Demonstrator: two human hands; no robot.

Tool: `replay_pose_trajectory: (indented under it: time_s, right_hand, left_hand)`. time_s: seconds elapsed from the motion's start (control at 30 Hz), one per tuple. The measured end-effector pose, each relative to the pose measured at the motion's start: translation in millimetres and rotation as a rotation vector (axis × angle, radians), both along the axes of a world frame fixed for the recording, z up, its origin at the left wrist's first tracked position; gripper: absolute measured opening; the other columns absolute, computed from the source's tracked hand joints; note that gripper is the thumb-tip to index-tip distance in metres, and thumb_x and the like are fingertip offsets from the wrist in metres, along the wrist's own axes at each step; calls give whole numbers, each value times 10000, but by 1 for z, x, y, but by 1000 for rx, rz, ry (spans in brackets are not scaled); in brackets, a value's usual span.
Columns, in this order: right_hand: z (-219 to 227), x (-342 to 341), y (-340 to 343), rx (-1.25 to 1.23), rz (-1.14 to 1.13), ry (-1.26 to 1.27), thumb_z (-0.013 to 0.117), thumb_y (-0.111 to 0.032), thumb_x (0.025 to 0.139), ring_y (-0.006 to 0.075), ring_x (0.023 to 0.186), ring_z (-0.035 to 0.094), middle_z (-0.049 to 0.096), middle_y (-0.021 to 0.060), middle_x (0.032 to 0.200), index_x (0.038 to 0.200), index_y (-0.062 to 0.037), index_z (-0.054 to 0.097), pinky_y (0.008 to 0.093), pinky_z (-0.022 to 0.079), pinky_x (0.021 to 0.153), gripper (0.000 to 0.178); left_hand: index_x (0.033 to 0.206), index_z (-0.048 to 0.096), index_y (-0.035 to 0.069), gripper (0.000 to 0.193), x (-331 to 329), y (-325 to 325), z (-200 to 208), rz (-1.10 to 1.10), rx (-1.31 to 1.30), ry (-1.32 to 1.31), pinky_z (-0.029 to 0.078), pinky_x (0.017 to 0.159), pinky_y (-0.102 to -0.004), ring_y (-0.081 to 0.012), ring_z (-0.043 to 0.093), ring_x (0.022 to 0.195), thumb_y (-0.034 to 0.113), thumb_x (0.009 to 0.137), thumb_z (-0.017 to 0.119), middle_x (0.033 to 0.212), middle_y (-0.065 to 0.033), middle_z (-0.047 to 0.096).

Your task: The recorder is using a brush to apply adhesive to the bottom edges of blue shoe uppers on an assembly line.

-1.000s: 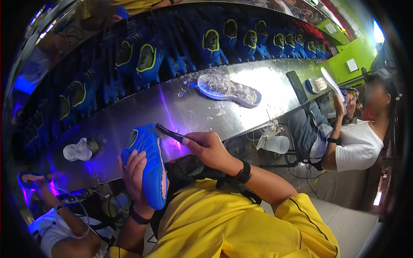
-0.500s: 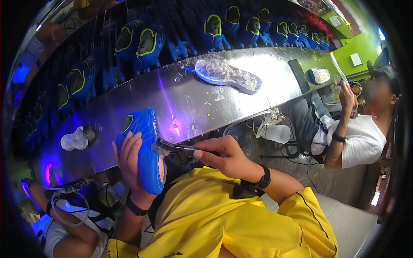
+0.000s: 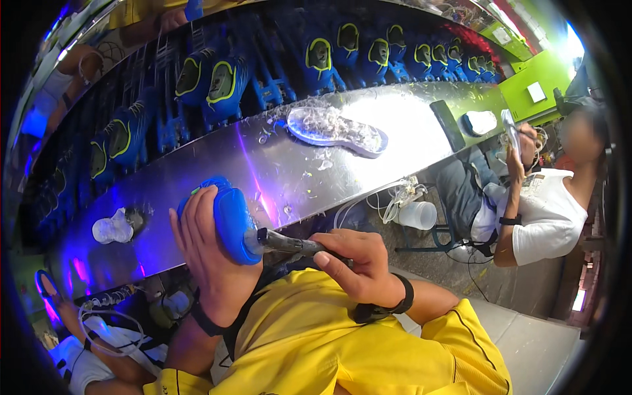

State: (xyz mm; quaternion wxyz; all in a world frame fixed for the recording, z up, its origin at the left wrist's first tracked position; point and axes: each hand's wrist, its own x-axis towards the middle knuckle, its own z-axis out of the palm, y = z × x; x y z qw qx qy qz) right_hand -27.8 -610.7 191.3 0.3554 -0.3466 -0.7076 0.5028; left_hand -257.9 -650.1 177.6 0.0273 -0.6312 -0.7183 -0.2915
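Observation:
My left hand (image 3: 214, 253) is wrapped round a blue shoe (image 3: 232, 217), which it holds tilted above the near side of the bench, with its underside turned to the right. Between the thumb and fingers of my right hand (image 3: 362, 263) is a black-handled brush (image 3: 286, 242). Its pale tip touches the right edge of the shoe's underside, near the lower end. The far side of the shoe is hidden by my left fingers.
A white sole (image 3: 336, 131) covered in clear flakes lies on the metal bench (image 3: 197, 164). A crumpled white piece (image 3: 112, 227) sits at left. Blue shoes (image 3: 227, 85) stand on racks behind. A co-worker (image 3: 550, 210) sits at right; another person's arm (image 3: 105, 349) shows lower left.
The shoe has turned in my left hand and now looks shorter, its lower end higher up. The brush has shifted slightly right and down. The co-worker at right has lowered the held piece.

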Motion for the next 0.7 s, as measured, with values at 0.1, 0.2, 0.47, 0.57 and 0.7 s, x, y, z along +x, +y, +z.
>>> replay_pose_trajectory:
  time_s: [0.1,0.2,0.47,0.57,0.7]
  right_hand:
    - [22,5,13,44,-25,-93,715,-81,968,195,626,626,672,130,765,1123,62,742,302,467,590,212]
    - [32,6,30,139,-38,-143,739,-71,935,198,586,589,628,108,720,1109,54,750,317,440,553,214]
    - [17,-16,80,275,60,-64,767,-82,901,256,627,617,657,136,752,1090,33,770,356,454,574,220]
    - [0,-33,89,218,107,-17,734,-120,953,250,694,666,729,159,850,1122,42,768,346,505,656,237]
    - [-22,-56,94,161,98,108,731,-120,966,245,698,655,718,150,837,1122,37,767,348,494,648,224]
  left_hand:
    - [1436,486,39,718,1,13,9,-2,-48,-6,236,1251,-620,-367,532,1367,201,804,786,1382,-167,580]
    - [1424,489,36,735,-4,22,18,-37,-99,-5,251,1241,-623,-382,536,1346,179,771,795,1364,-173,576]
    - [1375,513,73,801,-40,43,26,-115,-144,-150,362,1179,-581,-413,543,1304,73,634,817,1335,-176,581]
    - [1348,533,65,791,-53,50,31,-141,-169,-197,429,1124,-528,-429,560,1267,55,614,829,1315,-184,601]
    - [1281,587,49,695,-71,59,35,-159,-238,-246,488,1049,-492,-420,606,1205,68,640,856,1245,-179,651]
